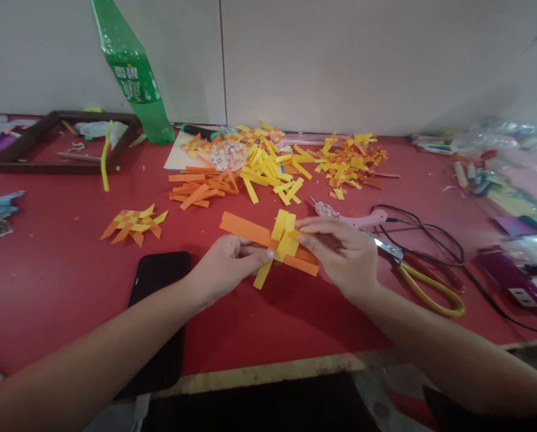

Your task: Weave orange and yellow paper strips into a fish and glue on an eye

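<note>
Above the red table, my two hands hold a small weave of orange and yellow strips (281, 245) between them. My left hand (232, 267) pinches its left side, thumb on top and the other fingers underneath. On the right side, the thumb and fingers of my right hand (342, 255) close on a yellow strip at the weave's upper right edge. Strip ends stick out to the upper left, lower right and below. A finished-looking woven orange and yellow fish shape (134, 224) lies to the left. Loose yellow strips (268, 165) and orange strips (200, 187) are piled behind my hands.
Yellow-handled scissors (425, 288) and a pink glue gun (362, 219) with a black cord lie right of my right hand. A black phone (160, 279) is under my left forearm. A green bottle (135, 78) and a dark wooden frame (52, 168) stand at the back left.
</note>
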Available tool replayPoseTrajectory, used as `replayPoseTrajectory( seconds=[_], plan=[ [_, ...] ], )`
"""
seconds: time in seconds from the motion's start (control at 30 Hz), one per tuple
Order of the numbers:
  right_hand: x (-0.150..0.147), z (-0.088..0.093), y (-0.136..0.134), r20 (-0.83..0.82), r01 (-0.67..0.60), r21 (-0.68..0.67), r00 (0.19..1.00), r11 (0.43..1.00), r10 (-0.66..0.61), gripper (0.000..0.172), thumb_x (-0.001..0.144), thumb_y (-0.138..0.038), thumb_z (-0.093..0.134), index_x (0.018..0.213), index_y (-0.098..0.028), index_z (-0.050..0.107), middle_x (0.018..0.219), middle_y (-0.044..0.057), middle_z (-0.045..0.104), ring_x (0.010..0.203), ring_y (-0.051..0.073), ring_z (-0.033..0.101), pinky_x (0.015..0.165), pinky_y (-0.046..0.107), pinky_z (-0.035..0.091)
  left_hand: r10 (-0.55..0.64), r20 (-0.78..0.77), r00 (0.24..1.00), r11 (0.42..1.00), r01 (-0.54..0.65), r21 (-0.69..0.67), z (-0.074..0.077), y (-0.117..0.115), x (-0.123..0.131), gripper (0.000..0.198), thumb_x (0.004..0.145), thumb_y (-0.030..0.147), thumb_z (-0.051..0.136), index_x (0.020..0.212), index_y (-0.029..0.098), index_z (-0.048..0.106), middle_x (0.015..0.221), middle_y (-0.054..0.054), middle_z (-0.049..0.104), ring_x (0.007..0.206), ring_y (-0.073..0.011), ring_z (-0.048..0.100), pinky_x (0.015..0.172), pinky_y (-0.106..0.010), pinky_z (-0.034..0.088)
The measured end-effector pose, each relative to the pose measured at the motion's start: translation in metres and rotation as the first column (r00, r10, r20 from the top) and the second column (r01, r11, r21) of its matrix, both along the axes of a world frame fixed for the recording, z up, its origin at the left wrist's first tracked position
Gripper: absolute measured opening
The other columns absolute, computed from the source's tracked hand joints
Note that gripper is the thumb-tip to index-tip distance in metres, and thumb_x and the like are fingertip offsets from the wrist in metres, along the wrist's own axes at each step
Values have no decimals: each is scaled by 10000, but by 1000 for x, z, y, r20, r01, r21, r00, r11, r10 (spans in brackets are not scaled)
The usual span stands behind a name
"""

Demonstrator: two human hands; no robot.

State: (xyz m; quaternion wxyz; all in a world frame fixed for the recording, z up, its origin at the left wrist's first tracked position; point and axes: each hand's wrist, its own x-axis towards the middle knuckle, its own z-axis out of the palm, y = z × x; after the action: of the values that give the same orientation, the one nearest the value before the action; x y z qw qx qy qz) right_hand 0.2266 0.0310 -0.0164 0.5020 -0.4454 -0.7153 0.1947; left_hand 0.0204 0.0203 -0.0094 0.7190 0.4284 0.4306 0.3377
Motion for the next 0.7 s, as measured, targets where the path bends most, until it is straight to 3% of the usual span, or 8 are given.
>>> replayPoseTrajectory(
  seconds=[0.07, 0.13, 0.3, 0.5, 0.7],
  plan=[
    [2, 2, 0, 134, -1, 150, 991, 989, -19, 30, 850, -241, 727, 864, -259, 747, 1045, 46, 736, 945, 213, 704, 891, 432, 588, 14, 20, 1000, 1000, -13, -21, -1, 0, 0, 359, 684, 360, 853, 953, 142, 758, 911, -79, 788, 840, -208, 733, 874, -347, 559],
    [3, 4, 0, 233, -22, 267, 972, 963, -43, 59, 848, -228, 727, 878, -276, 746, 1086, 54, 715, 975, 229, 687, 897, 458, 574, 44, 41, 998, 998, -42, -49, -3, 0, -1, 355, 690, 377, 848, 942, 141, 763, 921, -78, 787, 835, -202, 730, 850, -337, 570],
    [3, 8, -2, 325, -97, 437, 944, 894, -56, 77, 814, -237, 760, 814, -281, 697, 904, 39, 683, 847, 217, 656, 769, 415, 564, 100, 50, 994, 991, -94, -99, -6, 2, -2, 311, 726, 387, 825, 907, 141, 767, 876, -72, 782, 809, -182, 720, 771, -291, 584],
    [3, 8, -3, 331, -169, 473, 944, 865, 4, 127, 805, -232, 771, 774, -272, 655, 749, 7, 669, 706, 187, 619, 688, 384, 540, 103, 38, 994, 989, -98, -114, -3, 3, 1, 291, 738, 371, 819, 880, 133, 732, 826, -76, 775, 789, -203, 735, 674, -281, 597],
    [4, 6, -5, 391, -338, 402, 904, 851, 174, 147, 807, -113, 733, 862, -239, 679, 886, 30, 754, 817, 200, 683, 737, 381, 589, 73, 75, 995, 992, -64, -109, -5, 3, 2, 377, 738, 440, 817, 886, 113, 702, 788, -85, 769, 767, -214, 748, 718, -309, 610]
  ],
)
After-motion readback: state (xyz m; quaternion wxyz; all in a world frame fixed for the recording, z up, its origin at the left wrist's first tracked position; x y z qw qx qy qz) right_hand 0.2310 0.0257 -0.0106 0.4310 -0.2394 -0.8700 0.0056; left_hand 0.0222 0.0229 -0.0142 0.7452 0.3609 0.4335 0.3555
